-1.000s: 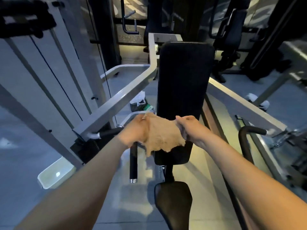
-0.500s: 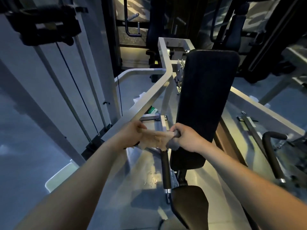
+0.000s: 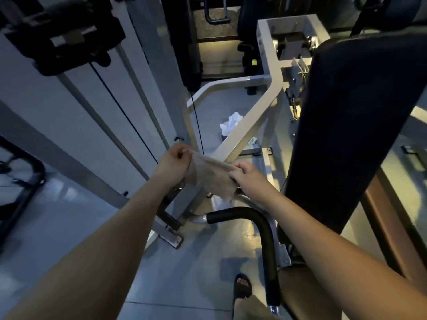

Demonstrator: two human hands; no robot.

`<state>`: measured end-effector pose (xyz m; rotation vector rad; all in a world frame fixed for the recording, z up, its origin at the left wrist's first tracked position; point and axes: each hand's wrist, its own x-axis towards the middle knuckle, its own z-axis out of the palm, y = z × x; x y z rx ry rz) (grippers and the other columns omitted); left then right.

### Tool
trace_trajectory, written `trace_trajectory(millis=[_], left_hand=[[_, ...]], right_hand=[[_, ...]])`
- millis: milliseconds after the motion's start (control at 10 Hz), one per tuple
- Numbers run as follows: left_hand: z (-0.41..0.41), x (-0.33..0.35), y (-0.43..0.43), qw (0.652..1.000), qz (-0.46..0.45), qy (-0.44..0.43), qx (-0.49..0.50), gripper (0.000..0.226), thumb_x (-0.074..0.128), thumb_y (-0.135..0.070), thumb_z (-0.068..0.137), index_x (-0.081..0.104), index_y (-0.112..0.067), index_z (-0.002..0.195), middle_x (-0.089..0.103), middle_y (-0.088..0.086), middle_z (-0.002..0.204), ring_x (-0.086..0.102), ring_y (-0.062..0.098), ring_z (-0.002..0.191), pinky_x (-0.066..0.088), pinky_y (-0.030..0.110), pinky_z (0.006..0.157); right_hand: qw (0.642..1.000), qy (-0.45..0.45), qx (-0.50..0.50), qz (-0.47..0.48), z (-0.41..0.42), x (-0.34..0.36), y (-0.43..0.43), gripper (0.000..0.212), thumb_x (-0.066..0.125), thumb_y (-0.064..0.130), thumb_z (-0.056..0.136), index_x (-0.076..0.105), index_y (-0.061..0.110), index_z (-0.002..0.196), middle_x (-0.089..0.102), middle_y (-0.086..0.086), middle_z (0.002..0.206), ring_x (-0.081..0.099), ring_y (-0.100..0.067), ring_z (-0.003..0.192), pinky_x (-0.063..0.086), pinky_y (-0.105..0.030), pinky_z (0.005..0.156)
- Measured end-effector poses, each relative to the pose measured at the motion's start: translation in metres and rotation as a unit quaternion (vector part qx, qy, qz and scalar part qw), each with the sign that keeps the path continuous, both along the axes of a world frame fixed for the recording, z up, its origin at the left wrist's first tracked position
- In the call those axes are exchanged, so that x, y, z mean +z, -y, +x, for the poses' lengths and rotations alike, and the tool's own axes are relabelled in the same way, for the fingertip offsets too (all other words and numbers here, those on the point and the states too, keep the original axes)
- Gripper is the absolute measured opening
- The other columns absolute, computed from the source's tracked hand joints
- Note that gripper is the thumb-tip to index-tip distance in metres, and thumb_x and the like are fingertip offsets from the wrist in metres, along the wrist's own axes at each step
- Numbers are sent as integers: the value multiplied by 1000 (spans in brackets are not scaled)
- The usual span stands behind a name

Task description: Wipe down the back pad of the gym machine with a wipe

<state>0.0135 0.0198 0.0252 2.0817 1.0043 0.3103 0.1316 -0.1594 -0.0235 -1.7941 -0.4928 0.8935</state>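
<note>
A tan wipe point(image 3: 211, 175) is stretched between both hands in front of me, left of the machine's pad. My left hand point(image 3: 174, 161) grips its upper left end with curled fingers. My right hand point(image 3: 248, 179) pinches its right end. The black back pad point(image 3: 355, 125) stands upright at the right, apart from the wipe and both hands.
A grey frame arm point(image 3: 249, 125) runs diagonally behind the hands. A curved black handle point(image 3: 258, 222) sits just below them. Weight-stack rails and a cable point(image 3: 129, 116) rise at the left. A crumpled white bag point(image 3: 231, 122) lies on the floor. My sandalled foot point(image 3: 242, 286) is below.
The view has swung left, so the pad now sits at the right. Both hands moved off the pad's lower part and drew the spread wipe into a narrower band between them.
</note>
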Motion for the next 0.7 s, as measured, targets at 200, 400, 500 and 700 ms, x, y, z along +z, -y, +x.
trace_trajectory(millis=[200,400,500,700], left_hand=[[30,-31,-32,989,74,-126,15,40,52,-15,100,50,-10,139,56,17,130,60,35,111,50,38,90],[34,-48,-22,975,35,-180,-125,32,45,-25,104,72,-13,91,67,4,87,64,23,84,43,24,63],[38,-54,-29,971,14,-197,-134,35,46,-27,103,73,-8,90,69,10,91,66,28,90,45,28,72],[42,-43,-42,969,8,-183,-165,41,40,-31,106,67,0,102,65,15,97,63,33,96,43,34,79]], right_hand=[[992,-88,31,-89,16,-31,-22,36,55,12,102,47,11,137,64,-6,92,63,-19,81,55,-31,75],[987,-99,-16,-123,30,-44,-16,36,55,17,102,45,17,137,66,-11,111,67,-22,87,58,-34,82],[986,-81,-43,-139,32,-41,-11,35,53,18,100,48,17,134,69,-14,112,68,-20,83,59,-35,79],[983,-16,-122,-133,24,-14,6,27,53,17,100,52,16,128,69,-5,96,65,-17,79,55,-34,74]])
